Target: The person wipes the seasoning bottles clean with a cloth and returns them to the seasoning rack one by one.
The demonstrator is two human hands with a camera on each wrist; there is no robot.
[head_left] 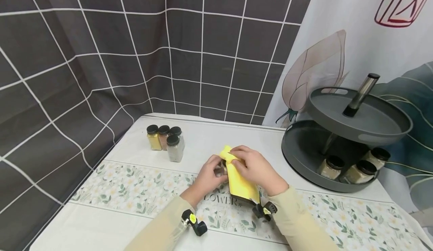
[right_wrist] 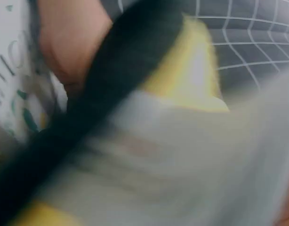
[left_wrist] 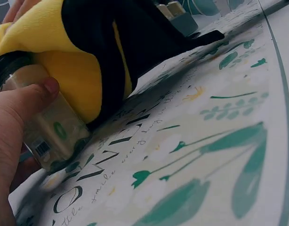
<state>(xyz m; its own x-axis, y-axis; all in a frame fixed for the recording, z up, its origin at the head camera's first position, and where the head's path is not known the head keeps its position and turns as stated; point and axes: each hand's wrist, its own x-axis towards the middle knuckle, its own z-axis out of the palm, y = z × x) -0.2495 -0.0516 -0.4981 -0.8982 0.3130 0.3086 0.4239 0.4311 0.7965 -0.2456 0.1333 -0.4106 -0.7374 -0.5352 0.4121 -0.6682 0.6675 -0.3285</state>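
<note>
My left hand (head_left: 208, 179) grips a square clear spice jar (left_wrist: 55, 125) with pale contents, its thumb lying across the side. The jar leans, its base close over the floral table cover. With my right hand (head_left: 253, 166) I hold a yellow cloth (head_left: 241, 179) with a dark edge, pinched at the jar's top. The cloth partly covers the jar's dark lid (left_wrist: 12, 66) and drapes down toward my right wrist. In the right wrist view, the blurred cloth (right_wrist: 191, 70) and its dark edge fill much of the picture and hide the fingers.
Several spice jars with black lids (head_left: 173, 140) stand together at the back left. On the right is a two-tier grey round tray (head_left: 294, 161) with a metal post; its lower tier bears 3 jars (head_left: 362, 170). A dark gridded curtain (head_left: 220, 67) hangs behind the table.
</note>
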